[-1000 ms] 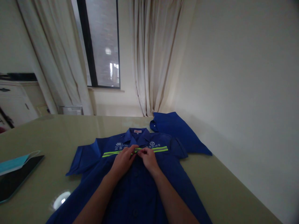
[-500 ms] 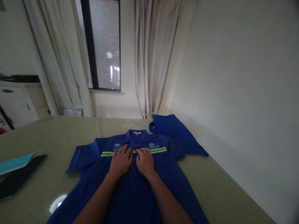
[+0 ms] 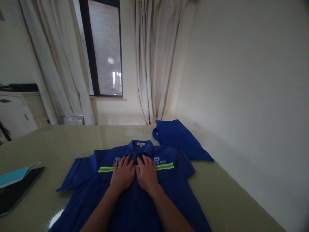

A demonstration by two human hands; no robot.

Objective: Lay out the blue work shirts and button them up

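Note:
A blue short-sleeved shirt [image 3: 169, 190] with a yellow-green reflective stripe lies spread face up, collar away from me. My left hand [image 3: 122, 174] rests on its chest, left of the button line, fingers spread across the stripe. Just right of the button line, my right hand [image 3: 146, 173] lies on the cloth with its fingers apart, close beside the left. Both palms face down and partly cover the printing. Past the shirt's right shoulder is another blue garment [image 3: 178, 138], folded.
The shiny greenish table [image 3: 79, 138] carries a dark flat device [image 3: 21, 190] with a light-blue face mask [image 3: 13, 177] on it at the left. A wall [image 3: 253, 112] borders the right side. Curtains [image 3: 154, 64] and a window [image 3: 106, 48] stand behind.
The shirt's collar and stripe sit lower in view, with the stripe nearer me and the left sleeve spread farther left. Both hands remain on the chest. The camera view has shifted slightly.

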